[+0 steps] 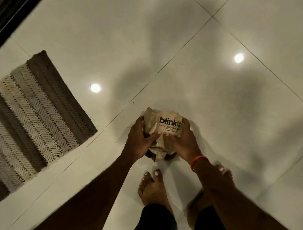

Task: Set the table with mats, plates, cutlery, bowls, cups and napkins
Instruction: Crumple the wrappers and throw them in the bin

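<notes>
Gripping from both sides, the left hand [140, 140] and right hand [185, 141] curl their fingers round a crumpled paper bag [165, 124], held above the tiled floor [222, 106] ahead of bare feet [152, 189]. Contents hidden; no tableware in view. Risk: the creased paper could tear under squeezing, dropping whatever is inside onto hard tile. A striped mat [29, 118] lies well apart.

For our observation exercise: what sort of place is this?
Probably a home interior: glossy floor tiles reflecting ceiling lights, a striped woven mat, and bare feet. Left hand and right hand grip a paper bag.
</notes>
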